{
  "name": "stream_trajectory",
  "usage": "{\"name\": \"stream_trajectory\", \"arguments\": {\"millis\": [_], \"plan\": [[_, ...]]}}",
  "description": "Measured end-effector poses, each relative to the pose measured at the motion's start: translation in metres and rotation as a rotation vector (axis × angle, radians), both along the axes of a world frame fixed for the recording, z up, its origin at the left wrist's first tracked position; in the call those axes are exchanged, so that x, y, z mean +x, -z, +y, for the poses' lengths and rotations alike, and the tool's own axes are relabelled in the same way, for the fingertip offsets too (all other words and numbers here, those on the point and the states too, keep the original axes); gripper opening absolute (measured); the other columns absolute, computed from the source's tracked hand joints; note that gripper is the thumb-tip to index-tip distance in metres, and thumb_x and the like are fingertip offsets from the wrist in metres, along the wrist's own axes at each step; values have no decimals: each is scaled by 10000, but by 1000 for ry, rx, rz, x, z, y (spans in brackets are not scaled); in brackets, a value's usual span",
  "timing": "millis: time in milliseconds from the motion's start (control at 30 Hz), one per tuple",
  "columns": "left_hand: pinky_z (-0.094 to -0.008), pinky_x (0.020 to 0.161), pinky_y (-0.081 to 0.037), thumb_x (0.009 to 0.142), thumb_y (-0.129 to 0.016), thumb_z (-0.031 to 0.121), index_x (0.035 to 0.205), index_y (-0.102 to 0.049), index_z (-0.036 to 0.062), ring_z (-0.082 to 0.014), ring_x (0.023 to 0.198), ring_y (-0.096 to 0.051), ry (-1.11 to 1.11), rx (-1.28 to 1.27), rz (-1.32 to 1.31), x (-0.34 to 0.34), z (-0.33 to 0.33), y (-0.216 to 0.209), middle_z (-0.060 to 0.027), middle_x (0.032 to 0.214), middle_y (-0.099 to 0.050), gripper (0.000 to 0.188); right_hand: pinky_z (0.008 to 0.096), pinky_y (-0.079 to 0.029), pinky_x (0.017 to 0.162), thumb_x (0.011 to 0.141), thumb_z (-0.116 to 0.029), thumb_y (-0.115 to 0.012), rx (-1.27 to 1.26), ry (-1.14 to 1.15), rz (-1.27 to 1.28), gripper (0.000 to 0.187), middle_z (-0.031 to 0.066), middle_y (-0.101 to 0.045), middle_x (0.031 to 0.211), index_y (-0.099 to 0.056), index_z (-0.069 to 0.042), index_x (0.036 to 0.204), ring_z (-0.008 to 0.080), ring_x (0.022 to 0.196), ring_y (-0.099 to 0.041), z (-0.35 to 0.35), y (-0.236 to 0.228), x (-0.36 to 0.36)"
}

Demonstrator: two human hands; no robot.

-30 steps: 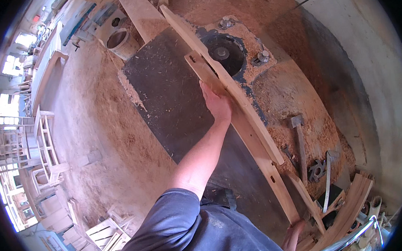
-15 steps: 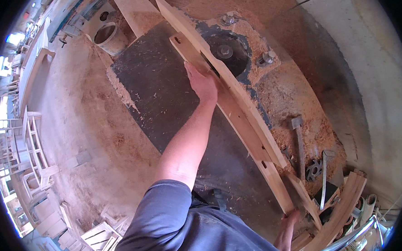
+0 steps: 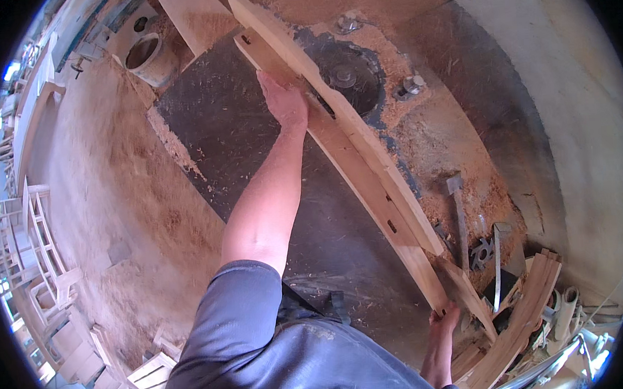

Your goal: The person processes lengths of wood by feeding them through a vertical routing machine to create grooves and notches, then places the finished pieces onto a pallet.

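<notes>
A long wooden rail [image 3: 375, 204] with dark mortise slots lies along a wooden guide fence [image 3: 376, 159] on a dark metal machine table [image 3: 223, 114]. My left hand [image 3: 284, 106] rests against the rail's left side near its far end, fingers stretched forward. At the near end, my right hand [image 3: 443, 321] grips the rail, its fingers partly hidden. Beyond the fence, close to a cut-out in it, sits a round dark cutter recess with a central spindle [image 3: 345, 76]. Whether the cutter is spinning I cannot tell.
Clamping bolts [image 3: 411, 85] stand right of the recess amid wood shavings. A hammer [image 3: 458, 218], a toothed cutter head [image 3: 481, 254] and a square [image 3: 499, 266] lie further right. Timber offcuts [image 3: 519, 321] crowd the lower right. A bucket [image 3: 144, 59] stands at the far left.
The rail has slid forward along the fence, away from me. Both hands have moved forward with it, and the whole view has shifted slightly.
</notes>
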State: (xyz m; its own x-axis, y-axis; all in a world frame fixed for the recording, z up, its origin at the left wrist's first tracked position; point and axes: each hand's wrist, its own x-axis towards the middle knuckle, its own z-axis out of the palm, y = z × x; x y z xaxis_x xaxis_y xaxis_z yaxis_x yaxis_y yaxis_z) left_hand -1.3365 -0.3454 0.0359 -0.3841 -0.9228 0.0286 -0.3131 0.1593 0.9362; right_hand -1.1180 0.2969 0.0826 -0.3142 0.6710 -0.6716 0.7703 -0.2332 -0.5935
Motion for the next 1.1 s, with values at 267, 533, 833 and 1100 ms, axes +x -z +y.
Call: {"name": "stream_trajectory", "arguments": {"millis": [267, 533, 833, 1100], "plan": [[-443, 1226, -237, 898, -500, -22, 1551, -189, -57, -408, 1478, -264, -24, -22, 57, 40, 124, 5, -272, 1590, -267, 724, 254, -429, 452, 865, -267, -647, -74, -301, 61, 302, 31, -613, 904, -630, -127, 1133, 146, 535, -526, 7, -20, 19], [-445, 1228, -228, 879, -478, -60, 1548, -173, -61, -411, 1487, -238, -5, -25, 2, 58, 172, -5, -275, 1602, -232, 735, 274, -422, 466, 858, -254, -658, -92, -315, 56, 242, 23, -632, 852, -661, -104, 1048, 133, 588, -541, 1, -9, 17], [-433, 1207, -283, 911, -478, -12, 1516, -257, -88, -424, 1441, -330, -30, -79, 1, 39, 118, 1, -305, 1540, -344, 649, 236, -353, 465, 841, -191, -687, -84, -247, 37, 183, 12, -640, 857, -685, -101, 1000, 90, 564, -471, -67, -29, -8], [-464, 1073, -410, 912, -482, 21, 1415, -409, -74, -434, 1300, -491, -92, -100, 20, 8, 39, 8, -296, 1380, -516, 517, 248, -380, 488, 834, -182, -719, -102, -261, 14, 188, -6, -578, 789, -659, -111, 997, 104, 583, -504, -126, -24, -26]]}}
